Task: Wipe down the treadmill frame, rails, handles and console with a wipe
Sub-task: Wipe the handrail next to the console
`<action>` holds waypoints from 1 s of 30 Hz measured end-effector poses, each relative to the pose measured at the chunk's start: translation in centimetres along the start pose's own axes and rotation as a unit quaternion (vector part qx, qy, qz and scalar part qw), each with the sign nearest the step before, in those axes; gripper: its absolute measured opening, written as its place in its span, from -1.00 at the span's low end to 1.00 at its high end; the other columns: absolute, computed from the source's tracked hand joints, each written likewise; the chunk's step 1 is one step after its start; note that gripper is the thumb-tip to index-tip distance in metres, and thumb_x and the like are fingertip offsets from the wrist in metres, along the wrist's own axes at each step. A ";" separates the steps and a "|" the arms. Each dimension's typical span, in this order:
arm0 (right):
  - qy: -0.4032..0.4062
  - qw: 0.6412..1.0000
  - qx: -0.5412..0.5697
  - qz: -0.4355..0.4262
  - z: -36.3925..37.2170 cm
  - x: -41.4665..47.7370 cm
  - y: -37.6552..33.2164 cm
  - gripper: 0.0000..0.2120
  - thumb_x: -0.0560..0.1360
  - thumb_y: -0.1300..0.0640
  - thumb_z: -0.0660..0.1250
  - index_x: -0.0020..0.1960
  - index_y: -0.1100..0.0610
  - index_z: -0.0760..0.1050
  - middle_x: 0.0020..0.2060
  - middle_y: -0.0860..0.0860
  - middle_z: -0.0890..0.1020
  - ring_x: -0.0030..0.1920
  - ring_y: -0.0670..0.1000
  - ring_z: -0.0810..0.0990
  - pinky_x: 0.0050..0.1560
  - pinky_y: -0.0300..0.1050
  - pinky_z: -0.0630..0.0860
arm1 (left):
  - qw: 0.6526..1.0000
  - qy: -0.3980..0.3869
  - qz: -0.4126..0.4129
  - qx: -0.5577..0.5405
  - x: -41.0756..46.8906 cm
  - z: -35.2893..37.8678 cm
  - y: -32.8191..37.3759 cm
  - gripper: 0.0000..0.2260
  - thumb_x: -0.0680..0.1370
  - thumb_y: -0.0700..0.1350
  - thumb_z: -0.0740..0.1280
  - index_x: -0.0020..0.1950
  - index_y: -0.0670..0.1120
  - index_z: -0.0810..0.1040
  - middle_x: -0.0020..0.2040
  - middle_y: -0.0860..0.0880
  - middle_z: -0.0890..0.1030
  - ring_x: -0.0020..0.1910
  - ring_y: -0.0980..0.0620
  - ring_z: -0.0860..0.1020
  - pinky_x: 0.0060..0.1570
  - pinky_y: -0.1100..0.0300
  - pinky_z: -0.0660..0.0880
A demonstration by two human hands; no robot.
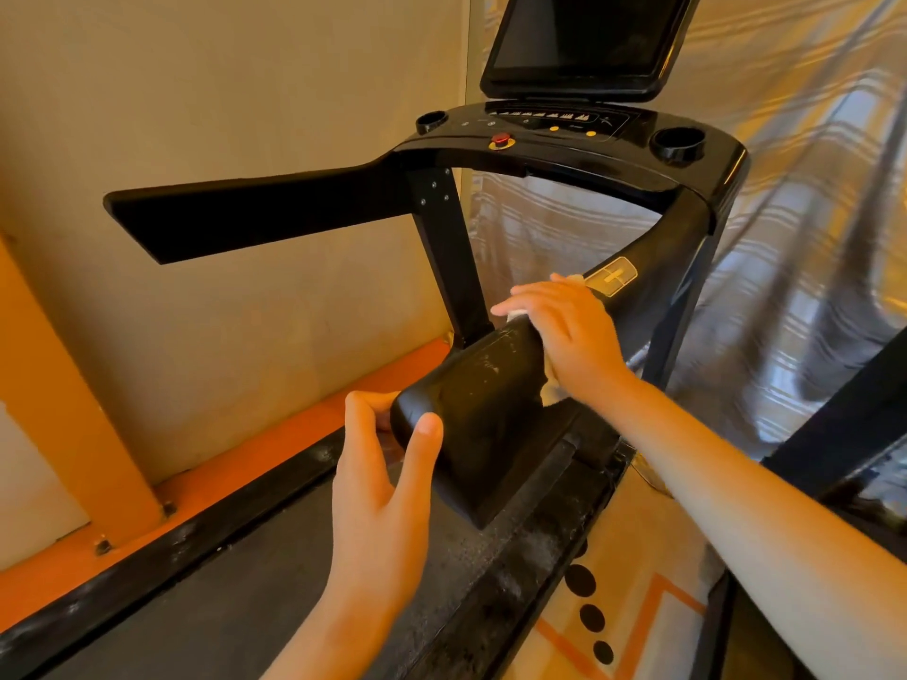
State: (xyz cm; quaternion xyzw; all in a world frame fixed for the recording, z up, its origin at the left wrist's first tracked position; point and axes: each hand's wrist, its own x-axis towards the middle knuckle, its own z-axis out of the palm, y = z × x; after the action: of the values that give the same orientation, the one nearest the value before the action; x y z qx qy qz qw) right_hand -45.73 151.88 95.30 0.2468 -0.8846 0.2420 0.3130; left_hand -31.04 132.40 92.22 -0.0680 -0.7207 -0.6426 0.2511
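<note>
A black treadmill fills the view. Its right handle (483, 414) reaches toward me, and my left hand (383, 483) grips the handle's near end with thumb and fingers around it. My right hand (564, 331) lies flat over the handle farther up, pressing a white wipe (552, 385) against it; bits of the wipe show under the palm and past the fingertips. The console (564, 135) with a red stop button (500, 139) and a dark screen (584, 36) stands beyond. The left handle (245, 213) juts out at mid left.
The running belt (221, 596) and dusty right side rail (520, 557) lie below. A beige wall with an orange frame (73, 409) stands close on the left. A shiny curtain (810, 213) hangs on the right. A patterned floor (638, 606) shows beside the rail.
</note>
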 end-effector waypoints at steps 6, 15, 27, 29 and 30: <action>-0.006 0.976 0.220 0.012 0.9 -4.5 -7.1 -0.54 0.59 -0.31 -0.11 0.33 -0.17 0.34 0.32 -0.10 0.45 0.35 -0.07 0.40 0.42 -0.07 0.28 | 1.000 -0.009 -0.006 0.013 0.0 -0.3 0.1 -0.77 0.49 0.17 0.19 -0.04 0.02 0.39 -0.17 0.22 0.52 -0.18 0.19 0.50 -0.20 0.40 0.42; -0.076 0.981 0.176 -0.014 -3.3 -0.6 -7.2 -0.69 0.63 -0.01 0.07 0.25 -0.05 0.50 0.19 -0.22 0.52 0.20 -0.29 0.44 0.24 -0.42 0.34 | 0.998 -0.043 0.020 0.036 1.2 0.1 1.3 -0.68 0.43 0.33 0.25 0.08 0.22 0.38 0.01 0.29 0.50 0.06 0.26 0.51 -0.10 0.41 0.49; -0.003 0.990 0.063 -0.125 -0.3 -1.7 -7.4 -0.59 0.61 -0.01 0.02 -0.15 0.07 0.59 -0.25 -0.04 0.62 -0.19 -0.14 0.53 -0.15 -0.27 0.39 | 0.994 0.013 0.069 0.083 1.4 2.1 1.1 -0.68 0.45 0.17 0.23 0.14 0.08 0.40 0.03 0.15 0.49 0.02 0.28 0.51 -0.17 0.48 0.46; 0.075 0.988 0.078 -0.114 0.9 -3.6 -7.1 -0.57 0.65 -0.01 0.00 0.08 0.16 0.60 0.00 0.04 0.65 0.05 -0.05 0.57 0.14 -0.21 0.43 | 0.994 0.033 0.067 0.084 1.2 2.3 0.9 -0.68 0.45 0.17 0.22 0.14 0.07 0.41 0.02 0.15 0.49 0.02 0.27 0.51 -0.14 0.48 0.45; 0.080 0.988 0.079 -0.108 1.1 -3.9 -7.0 -0.55 0.66 -0.01 -0.02 0.12 0.18 0.59 0.05 0.05 0.64 0.10 -0.03 0.56 0.21 -0.21 0.40 | 0.993 0.043 0.069 0.085 1.2 2.4 0.8 -0.70 0.47 0.17 0.22 0.13 0.07 0.41 0.02 0.14 0.50 0.01 0.27 0.51 -0.13 0.48 0.44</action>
State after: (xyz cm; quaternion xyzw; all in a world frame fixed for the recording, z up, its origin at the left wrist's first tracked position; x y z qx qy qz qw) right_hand -39.47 147.04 93.82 0.3450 -0.8029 0.2944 0.3868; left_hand -32.36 134.60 93.38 -0.0682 -0.7549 -0.5626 0.3301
